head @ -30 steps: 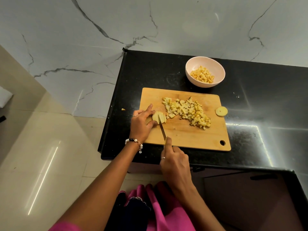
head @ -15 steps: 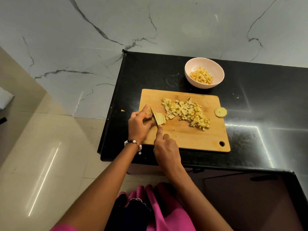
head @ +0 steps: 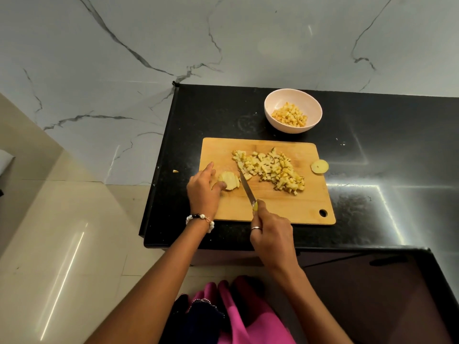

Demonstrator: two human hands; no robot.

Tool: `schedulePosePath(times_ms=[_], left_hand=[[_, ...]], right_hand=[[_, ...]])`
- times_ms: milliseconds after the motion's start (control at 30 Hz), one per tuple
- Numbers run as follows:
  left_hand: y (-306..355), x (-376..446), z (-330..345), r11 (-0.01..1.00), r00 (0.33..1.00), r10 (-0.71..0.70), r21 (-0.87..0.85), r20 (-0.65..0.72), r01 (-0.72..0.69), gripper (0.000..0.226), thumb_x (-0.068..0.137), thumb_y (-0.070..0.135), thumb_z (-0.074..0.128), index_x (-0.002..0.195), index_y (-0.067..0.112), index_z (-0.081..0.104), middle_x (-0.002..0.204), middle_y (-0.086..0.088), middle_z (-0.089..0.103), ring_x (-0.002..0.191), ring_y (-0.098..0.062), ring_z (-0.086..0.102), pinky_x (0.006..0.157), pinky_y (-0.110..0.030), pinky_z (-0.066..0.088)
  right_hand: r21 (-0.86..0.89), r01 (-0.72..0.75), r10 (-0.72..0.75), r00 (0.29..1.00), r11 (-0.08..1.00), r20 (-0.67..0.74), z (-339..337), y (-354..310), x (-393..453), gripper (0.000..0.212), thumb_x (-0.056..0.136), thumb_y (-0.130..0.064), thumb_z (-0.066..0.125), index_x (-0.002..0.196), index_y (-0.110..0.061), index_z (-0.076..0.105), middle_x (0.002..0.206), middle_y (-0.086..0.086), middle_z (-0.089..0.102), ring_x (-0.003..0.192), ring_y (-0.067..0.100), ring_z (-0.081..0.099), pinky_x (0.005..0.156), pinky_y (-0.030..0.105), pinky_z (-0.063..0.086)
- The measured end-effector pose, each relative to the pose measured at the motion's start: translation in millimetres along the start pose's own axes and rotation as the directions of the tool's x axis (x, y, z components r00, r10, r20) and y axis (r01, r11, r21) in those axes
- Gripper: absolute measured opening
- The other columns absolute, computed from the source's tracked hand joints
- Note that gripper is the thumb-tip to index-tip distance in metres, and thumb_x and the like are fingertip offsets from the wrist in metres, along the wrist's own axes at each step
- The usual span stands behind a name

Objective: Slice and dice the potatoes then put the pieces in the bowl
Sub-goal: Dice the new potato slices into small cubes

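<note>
A black polished stone counter (head: 248, 115) set against a white, grey-veined marble wall (head: 149, 45) carries the work, seen from the head camera. On it lies a rectangular wooden chopping board (head: 268, 209) with rounded corners and a hanging hole at its near right corner. At the board's left, the left hand (head: 202, 188) holds a sliced potato chunk (head: 229, 180), fingers curled over its far side and thumb pressed against its near side. The right hand (head: 270, 234) is wrapped round the yellow handle of a small knife (head: 247, 188), forefinger along the top, the narrow blade angled just right of the chunk. A loose heap of diced potato (head: 270, 170) covers the board's far middle; a round end slice (head: 320, 166) rests at the right edge. Beyond the board stands a pale pink bowl (head: 273, 105), smooth and round, partly filled with dice.

The chunk looks firm and damp, its slices likely to slide apart, so it is best pinned from above and both sides, fingertips tucked back from the blade. The dice appear light and loose, better scooped than pinched.
</note>
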State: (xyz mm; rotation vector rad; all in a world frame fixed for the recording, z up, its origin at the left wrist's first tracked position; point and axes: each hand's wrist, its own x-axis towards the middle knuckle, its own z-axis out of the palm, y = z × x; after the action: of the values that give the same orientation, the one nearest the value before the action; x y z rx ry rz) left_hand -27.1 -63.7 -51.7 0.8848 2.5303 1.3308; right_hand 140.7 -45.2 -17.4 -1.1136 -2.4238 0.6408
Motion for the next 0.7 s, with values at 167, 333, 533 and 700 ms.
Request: schedulePosePath(times_ms=[167,333,533,700], left_hand=[[36,-11,16,0.968,0.988,-0.138,0.221,0.071,0.119,0.068,0.078,0.051,0.068,0.129,0.009,0.052,0.116,-0.011,0.047,0.106,-0.027,0.049,0.089,-0.035,0.041],[39,-4,23,0.94,0.981,-0.18,0.307,0.076,0.149,0.054,0.081,0.036,0.071,0.124,0.008,0.054,0.121,-0.013,0.042,0.111,-0.028,0.043,0.091,-0.031,0.038],[21,28,6,0.965,0.948,0.022,0.242,0.317,-0.103,0.052,0.077,0.021,0.075,0.126,0.014,0.059,0.117,-0.005,0.05,0.107,-0.019,0.046,0.092,-0.021,0.035],[18,46,-9,0.943,0.856,0.166,0.175,0.49,-0.283,0.066,0.075,0.014,0.077,0.135,0.017,0.049,0.117,0.002,0.055,0.098,-0.005,0.046,0.086,-0.013,0.037]], right_hand=[[0.034,-0.029,0.03,0.999,0.999,-0.029,-4,11,10,0.039,0.092,-0.011,0.048,0.127,0.006,0.054,0.063,0.016,0.065,0.053,0.032,0.058,0.048,0.035,0.035],[0.072,-0.051,0.053,0.998,0.996,-0.018,-6,16,14,0.038,0.094,-0.009,0.051,0.13,0.003,0.052,0.066,0.016,0.066,0.056,0.031,0.059,0.05,0.042,0.043],[0.07,0.009,-0.011,1.0,0.998,0.029,-1,16,16,0.04,0.094,-0.013,0.049,0.131,0.001,0.051,0.067,0.013,0.066,0.057,0.029,0.057,0.05,0.039,0.037],[0.012,0.05,-0.05,0.998,0.999,0.024,8,13,25,0.045,0.088,-0.019,0.045,0.126,0.003,0.056,0.06,0.01,0.06,0.047,0.028,0.051,0.043,0.033,0.029]])
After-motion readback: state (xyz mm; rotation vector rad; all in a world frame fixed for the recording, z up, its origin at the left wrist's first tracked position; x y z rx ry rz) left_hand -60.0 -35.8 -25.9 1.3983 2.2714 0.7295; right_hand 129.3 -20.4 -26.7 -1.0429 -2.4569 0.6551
